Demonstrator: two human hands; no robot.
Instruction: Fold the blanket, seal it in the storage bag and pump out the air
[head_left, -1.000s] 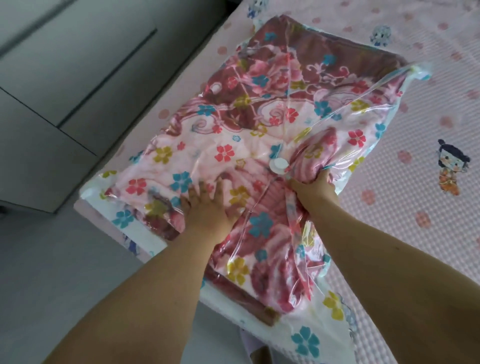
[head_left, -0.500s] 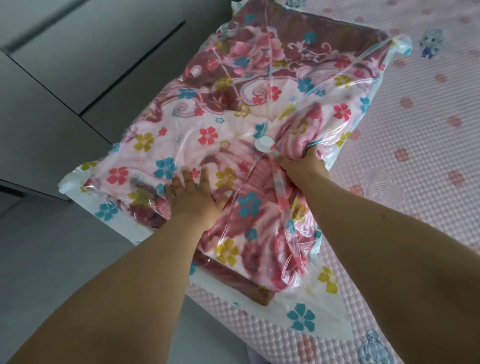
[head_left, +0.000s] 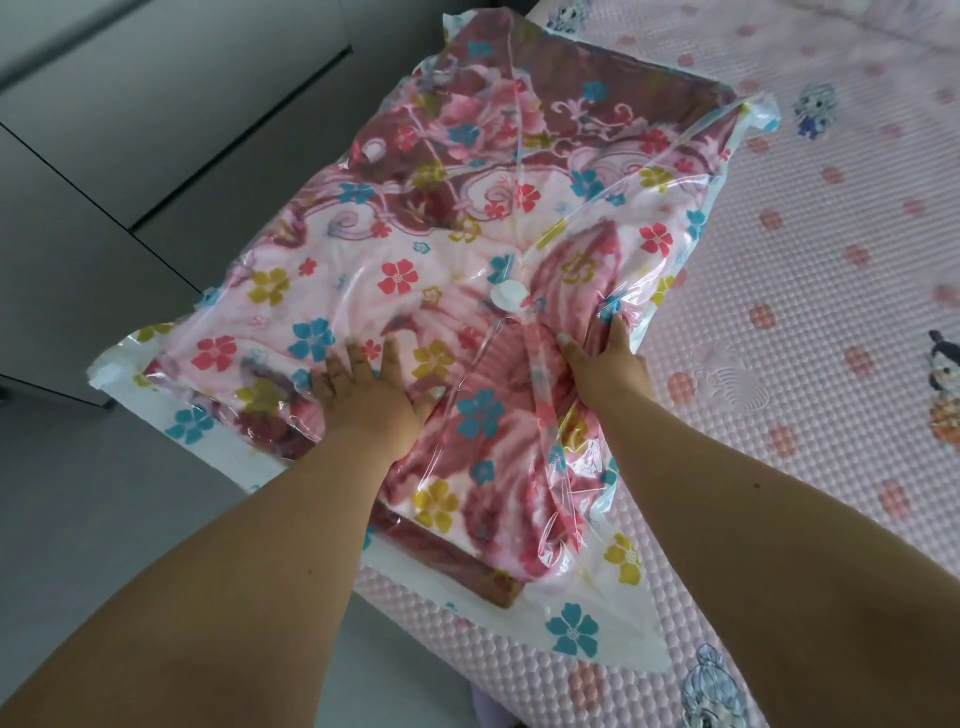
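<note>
- I am watching both hands pressing down on the storage bag (head_left: 395, 280), a clear plastic one printed with coloured flowers, which is lying across the edge of the pink bed cover (head_left: 810, 322).
- The folded blanket (head_left: 457, 140), pink and dark red, is sitting inside the bag, filling most of it.
- My left hand (head_left: 363, 387) is lying flat on the bag's near left part, fingers spread and nearly straight, palm pushing into the plastic; it is gripping nothing.
- My right hand (head_left: 605, 358) is resting on a raised fold of the bag just right of the middle; the fingers are bending a little over that fold, thumb out to the left, and I cannot tell whether they are pinching the plastic or only pressing it.
- The round white valve (head_left: 508, 296) is sitting on top of the bag, between the two hands and slightly beyond them, touched by neither.
- Grey cabinet fronts (head_left: 171, 130) are standing to the left, beyond the bed's edge.
</note>
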